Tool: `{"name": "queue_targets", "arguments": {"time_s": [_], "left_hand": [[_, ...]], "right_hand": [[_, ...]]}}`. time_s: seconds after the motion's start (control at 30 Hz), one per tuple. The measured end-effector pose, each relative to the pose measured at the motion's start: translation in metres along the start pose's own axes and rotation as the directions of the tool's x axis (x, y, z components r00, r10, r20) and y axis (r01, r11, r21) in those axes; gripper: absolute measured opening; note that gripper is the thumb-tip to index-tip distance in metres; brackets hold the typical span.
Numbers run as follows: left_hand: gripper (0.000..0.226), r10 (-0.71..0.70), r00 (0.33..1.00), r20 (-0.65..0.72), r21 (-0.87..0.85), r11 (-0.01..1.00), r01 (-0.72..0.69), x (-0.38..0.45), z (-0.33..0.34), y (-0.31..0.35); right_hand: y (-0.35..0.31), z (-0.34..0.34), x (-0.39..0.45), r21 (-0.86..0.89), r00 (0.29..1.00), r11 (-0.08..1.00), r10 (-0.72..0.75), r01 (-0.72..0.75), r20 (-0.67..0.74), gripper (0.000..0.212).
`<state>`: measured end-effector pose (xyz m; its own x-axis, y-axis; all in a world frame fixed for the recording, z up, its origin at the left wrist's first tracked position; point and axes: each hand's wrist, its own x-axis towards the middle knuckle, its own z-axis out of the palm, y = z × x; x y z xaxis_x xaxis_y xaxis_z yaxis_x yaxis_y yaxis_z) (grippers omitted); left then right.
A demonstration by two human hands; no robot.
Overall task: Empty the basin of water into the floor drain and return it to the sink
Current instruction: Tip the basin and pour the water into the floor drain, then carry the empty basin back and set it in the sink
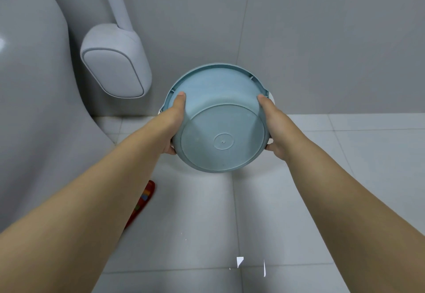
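Note:
A round pale blue plastic basin is tipped fully over, its underside facing me and its mouth turned away toward the wall and floor. My left hand grips its left side, thumb on the wall of the basin. My right hand grips the right side the same way. The basin hangs above the white floor tiles near the base of the wall. Its inside and any water are hidden. The floor drain is not visible; it may lie behind the basin.
A grey rounded fixture fills the left side. A grey wall-mounted holder with a handle hangs on the tiled wall at upper left. A red patterned slipper peeks out under my left forearm. Wet glints show on the floor tiles.

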<state>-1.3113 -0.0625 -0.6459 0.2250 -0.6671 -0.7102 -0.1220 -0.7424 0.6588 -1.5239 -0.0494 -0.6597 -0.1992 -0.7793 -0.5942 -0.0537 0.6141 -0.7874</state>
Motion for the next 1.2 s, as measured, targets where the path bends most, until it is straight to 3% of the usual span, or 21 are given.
{"name": "queue_targets", "arguments": {"time_s": [0.27,0.63,0.8,0.97,1.03,1.13,1.2], "left_hand": [[0.074,-0.061,0.996,0.059,0.041,0.997,0.059,0.004,-0.008,-0.004],[0.077,-0.066,0.993,0.101,0.018,0.998,0.065,0.011,-0.015,-0.002],[0.074,-0.060,0.990,0.126,0.001,0.998,0.060,0.009,-0.017,-0.003],[0.052,0.113,0.977,0.183,-0.128,0.988,-0.091,0.014,-0.024,-0.014],[0.067,0.173,0.951,0.254,-0.193,0.973,-0.126,0.018,-0.033,-0.016],[0.105,0.129,0.950,0.285,-0.394,0.919,-0.007,0.026,-0.044,-0.016],[0.104,0.115,0.967,0.229,-0.476,0.879,0.008,0.034,-0.043,-0.013]], "right_hand": [[-0.005,-0.002,0.002,-0.146,0.999,0.989,0.033,-0.037,-0.031,0.086],[-0.007,0.001,0.003,-0.136,0.998,0.990,0.041,-0.047,-0.045,0.085],[-0.008,0.000,0.001,-0.125,0.999,0.992,0.024,-0.027,-0.027,0.072],[0.001,-0.009,0.000,0.072,0.999,0.997,-0.022,0.020,0.024,0.063],[0.002,-0.018,-0.001,0.234,1.000,0.972,0.018,-0.018,0.003,0.065],[0.004,-0.033,0.003,0.395,0.996,0.917,0.079,-0.053,-0.049,0.073],[0.005,-0.039,0.006,0.435,0.992,0.899,0.097,-0.055,-0.075,0.072]]}}
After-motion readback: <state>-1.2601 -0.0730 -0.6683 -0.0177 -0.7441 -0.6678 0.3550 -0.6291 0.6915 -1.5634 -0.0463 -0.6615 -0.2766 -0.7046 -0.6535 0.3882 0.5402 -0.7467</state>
